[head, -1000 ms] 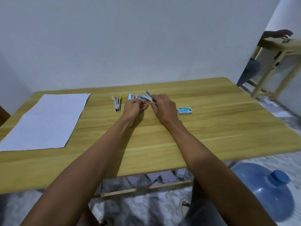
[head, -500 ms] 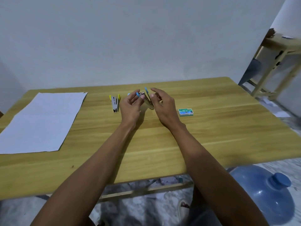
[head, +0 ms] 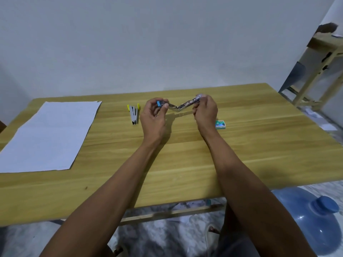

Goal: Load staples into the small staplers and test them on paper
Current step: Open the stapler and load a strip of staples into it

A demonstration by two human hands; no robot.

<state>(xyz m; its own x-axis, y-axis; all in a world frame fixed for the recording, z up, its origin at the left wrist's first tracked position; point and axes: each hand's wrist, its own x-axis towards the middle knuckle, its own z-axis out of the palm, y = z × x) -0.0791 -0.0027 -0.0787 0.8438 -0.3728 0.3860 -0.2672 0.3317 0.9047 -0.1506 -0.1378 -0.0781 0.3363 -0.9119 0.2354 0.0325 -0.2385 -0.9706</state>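
above the wooden tabletop (head: 241,145), the left hand (head: 155,115) and right hand (head: 205,110) each pinch one end of a blue stapler (head: 179,106) swung open into a v. a yellow stapler (head: 134,114) lies beside the paper (head: 50,134); the green staple box (head: 220,124) carries print too small to read.

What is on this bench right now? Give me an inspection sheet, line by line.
Surface: wooden table, bare grain showing.
Job's things: blue stapler swung open in a V, held above the table; yellow stapler lying near it; staple box; paper flat at left.
Clutter: nothing seen.
Grippers: left hand pinches the blue-tipped end; right hand grips the other end.
Cables: nothing seen.
Surroundings: plain wall; water jug on floor; second table at right.
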